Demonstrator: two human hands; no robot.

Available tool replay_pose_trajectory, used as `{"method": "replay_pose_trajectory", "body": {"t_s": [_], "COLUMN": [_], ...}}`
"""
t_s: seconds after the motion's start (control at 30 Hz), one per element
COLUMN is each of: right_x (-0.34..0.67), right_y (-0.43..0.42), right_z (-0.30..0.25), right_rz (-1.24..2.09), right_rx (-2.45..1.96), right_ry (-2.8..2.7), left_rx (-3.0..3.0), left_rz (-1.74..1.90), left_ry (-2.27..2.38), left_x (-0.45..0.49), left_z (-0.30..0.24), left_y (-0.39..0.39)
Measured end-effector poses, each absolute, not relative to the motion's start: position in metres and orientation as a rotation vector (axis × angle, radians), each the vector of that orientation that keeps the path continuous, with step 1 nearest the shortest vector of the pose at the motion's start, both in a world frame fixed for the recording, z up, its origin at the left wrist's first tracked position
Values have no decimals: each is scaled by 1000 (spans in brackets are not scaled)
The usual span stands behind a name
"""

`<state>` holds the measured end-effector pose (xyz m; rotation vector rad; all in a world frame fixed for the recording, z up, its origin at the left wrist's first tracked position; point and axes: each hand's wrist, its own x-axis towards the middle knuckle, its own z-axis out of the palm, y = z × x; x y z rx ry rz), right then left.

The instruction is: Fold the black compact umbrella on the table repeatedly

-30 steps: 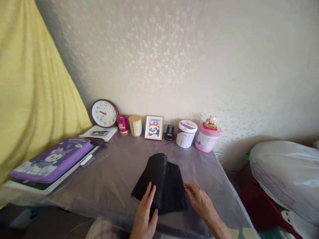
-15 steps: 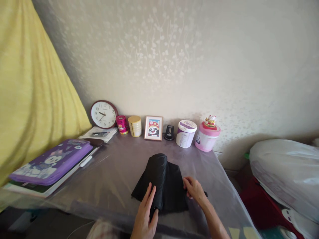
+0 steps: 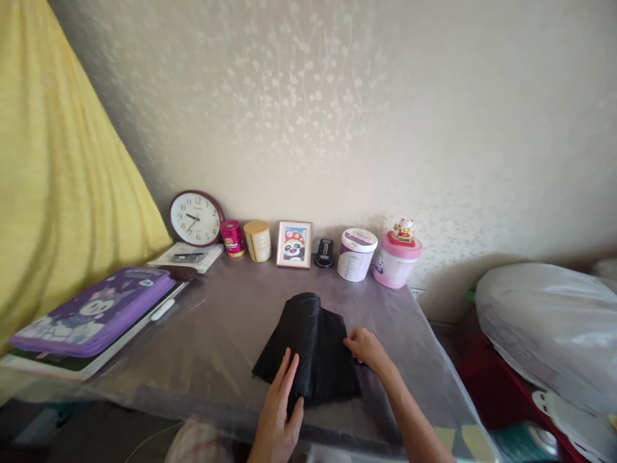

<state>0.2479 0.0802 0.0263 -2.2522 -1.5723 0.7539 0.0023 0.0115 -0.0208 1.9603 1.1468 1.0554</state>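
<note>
Viewing left to right, the left hand point(image 3: 277, 411) is found laid flat, fingers extended, on the near end of a black folded cloth point(image 3: 308, 354); no grip is shown. The right hand point(image 3: 369, 350) is placed against the cloth's right edge with the fingers slightly curled; whether the edge is pinched cannot be told. The hands are held apart, with the cloth between them.

The cloth is lying on a grey table point(image 3: 231, 308), and a raised fold is seen along its left side. It is narrowed and rounded at the far end and widened at the near end. Its long axis is directed away from the person, toward the wall.

Beyond it are placed a purple pencil case point(image 3: 91, 315), a round clock point(image 3: 196, 218), a framed picture point(image 3: 294, 244), a white tub point(image 3: 357, 254) and a pink jar point(image 3: 395, 267). A white plastic bag point(image 3: 544, 334) is seen off the table's right side.
</note>
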Motion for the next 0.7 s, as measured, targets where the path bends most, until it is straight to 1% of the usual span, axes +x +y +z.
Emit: {"method": "replay_pose_trajectory", "body": {"t_s": [0.17, 0.23, 0.33, 0.53, 0.7], "right_x": [243, 243, 244, 237, 224], "right_y": [77, 77, 77, 68, 56], "right_z": [31, 31, 29, 25, 31], "right_rz": [611, 603, 704, 1009, 1127], "right_rx": [-2213, -2161, -2064, -1826, -1595], "right_ry": [-1510, -1459, -1344, -1099, -1036], "left_rx": [1987, 1981, 1958, 1940, 1933], "left_rz": [1042, 1028, 1025, 1040, 1041], "left_ry": [1144, 1148, 1154, 1157, 1156], "left_x": [2, 2, 2, 3, 3], "left_z": [-21, -20, -18, -18, -18], "left_y": [11, 11, 10, 10, 10]}}
